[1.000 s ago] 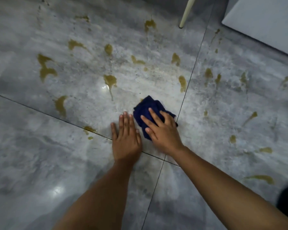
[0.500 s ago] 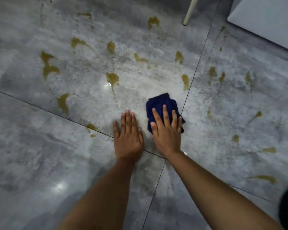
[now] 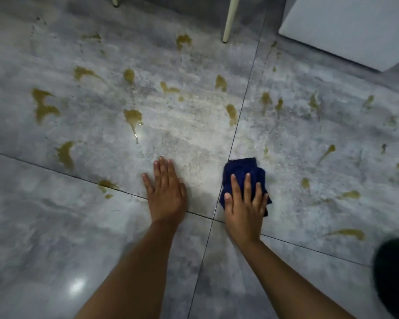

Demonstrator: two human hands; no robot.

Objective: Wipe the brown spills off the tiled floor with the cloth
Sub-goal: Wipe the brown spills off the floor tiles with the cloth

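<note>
A crumpled dark blue cloth [image 3: 242,171] lies on the grey tiled floor [image 3: 194,134], just right of a grout line. My right hand [image 3: 243,210] presses flat on its near half, fingers spread. My left hand [image 3: 165,192] rests palm down on the bare tile to the left, holding nothing. Several brown spills dot the floor: a large one [image 3: 43,107] at far left, a dripping one [image 3: 133,116] ahead of my left hand, one [image 3: 231,111] by the grout line, small ones [image 3: 305,181] right of the cloth.
Two cream furniture legs [image 3: 229,19] stand at the back. A white panel or cabinet [image 3: 355,26] fills the top right corner. A dark object [image 3: 394,272] sits at the lower right edge. Dark grout lines [image 3: 237,125] cross near my hands.
My right hand has slid the cloth rightward across the grout line, away from my left hand. The left hand has stayed planted. The camera has pulled back slightly.
</note>
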